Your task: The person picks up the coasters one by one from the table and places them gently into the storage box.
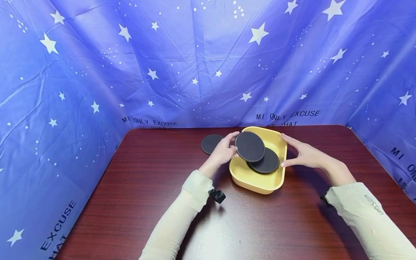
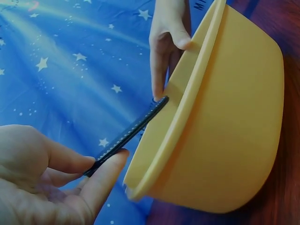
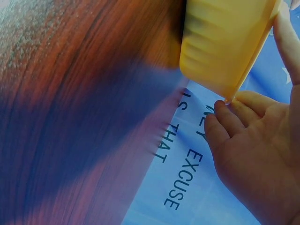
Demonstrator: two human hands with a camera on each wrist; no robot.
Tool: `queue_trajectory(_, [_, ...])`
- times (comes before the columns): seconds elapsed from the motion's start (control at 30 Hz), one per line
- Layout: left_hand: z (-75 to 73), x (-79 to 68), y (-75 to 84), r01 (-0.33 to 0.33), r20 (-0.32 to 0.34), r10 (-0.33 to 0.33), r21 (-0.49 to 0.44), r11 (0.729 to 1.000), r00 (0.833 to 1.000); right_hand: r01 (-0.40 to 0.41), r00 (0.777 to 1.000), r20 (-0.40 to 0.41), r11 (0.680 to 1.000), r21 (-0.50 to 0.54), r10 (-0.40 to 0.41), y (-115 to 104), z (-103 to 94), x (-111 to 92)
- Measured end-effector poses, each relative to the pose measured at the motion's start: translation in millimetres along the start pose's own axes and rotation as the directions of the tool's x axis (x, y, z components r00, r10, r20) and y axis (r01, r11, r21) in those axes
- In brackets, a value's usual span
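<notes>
My left hand (image 1: 224, 150) pinches a round black coaster (image 1: 249, 146) by its left edge, between thumb and fingers. That coaster, seen edge-on with pale stitching in the left wrist view, is tilted over a yellow plastic basin (image 1: 250, 182). Inside the basin lies another black coaster (image 1: 268, 162), partly covered by the held one in the head view. My right hand (image 1: 307, 153) rests against the basin's right rim, its thumb and fingers spread along it. In the right wrist view, the fingertips (image 3: 220, 105) meet the rim's corner.
A further black coaster (image 1: 211, 143) lies on the dark red wooden table (image 1: 156, 187), left of the basin and partly behind my left hand. A blue star-patterned cloth (image 1: 195, 65) hangs along the table's back and sides.
</notes>
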State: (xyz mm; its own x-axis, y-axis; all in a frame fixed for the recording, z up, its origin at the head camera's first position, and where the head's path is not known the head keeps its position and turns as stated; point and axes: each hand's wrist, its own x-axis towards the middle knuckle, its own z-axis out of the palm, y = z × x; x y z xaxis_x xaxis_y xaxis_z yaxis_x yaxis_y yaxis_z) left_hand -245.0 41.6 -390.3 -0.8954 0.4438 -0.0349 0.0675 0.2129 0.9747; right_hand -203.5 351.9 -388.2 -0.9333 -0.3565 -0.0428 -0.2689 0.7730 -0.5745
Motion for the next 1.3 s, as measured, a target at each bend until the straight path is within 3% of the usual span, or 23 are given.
queue_trajectory(0.2, [12.1,8.8,1.0,0.015,-0.010,-0.014,0.155,0.988,1.000,-0.006,1.000,0.002,1.000,0.008,0.006,0.3,0.1,-0.8])
queue_trajectory(0.33, [18.7,9.3,4.8,0.010,-0.025,-0.003,0.292,0.956,1.000,-0.003,1.000,-0.002,1.000,0.003,0.003,0.1,-0.3,-1.0])
queue_trajectory(0.53, [29.0,10.2,9.2,0.040,-0.038,-0.024,0.520,0.853,0.999,-0.001,1.000,-0.002,1.000,0.000,0.001,-0.8,-0.6,-1.1])
queue_trajectory(0.63, [33.9,11.3,10.2,0.039,0.017,-0.061,0.601,0.798,0.998,0.000,1.000,-0.001,1.000,0.003,0.000,-0.9,-0.8,-1.0])
queue_trajectory(0.73, [38.8,12.3,10.2,0.027,0.085,-0.105,0.636,0.771,0.991,0.003,1.000,0.000,1.000,0.008,-0.003,-0.8,-0.8,-0.5])
queue_trajectory(0.87, [44.2,13.1,9.5,0.032,0.140,-0.153,0.629,0.777,0.978,0.008,1.000,0.001,1.000,0.013,-0.008,-0.2,-0.4,0.3])
queue_trajectory(1.1, [47.9,11.3,10.1,0.045,0.160,-0.176,0.602,0.797,0.971,0.006,1.000,-0.002,1.000,0.010,-0.006,1.0,0.1,-0.3])
queue_trajectory(1.3, [41.4,10.2,8.6,0.031,0.117,-0.099,0.476,0.879,0.988,0.000,1.000,-0.004,1.000,0.006,0.000,0.7,-0.1,-2.0])
